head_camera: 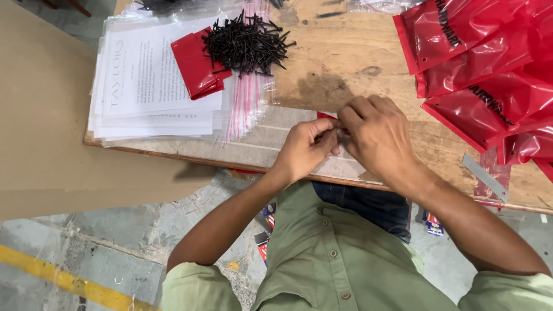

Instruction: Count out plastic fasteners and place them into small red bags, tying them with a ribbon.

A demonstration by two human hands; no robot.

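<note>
Wooden workbench [357, 52]: red bags [489, 86] far right, paper sheets [150, 80] left, black screws [247, 43] heaped behind. Left hand [305, 150] and right hand [374, 135] pinched together on a small red pouch [326, 116] at the near edge, mostly hidden. Risk: loosened pinch could spill contents off the edge.

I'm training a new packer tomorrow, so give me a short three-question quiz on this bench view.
1. True or false: the heap of black screws lies partly on a red bag.
2. The stack of white sheets is on which side of the screws: A left, B right?
3. What do the left hand and right hand do?

Key: 1 true. 2 A. 3 They meet fingertip to fingertip over the wooden table, pinching something small and mostly hidden.
</note>
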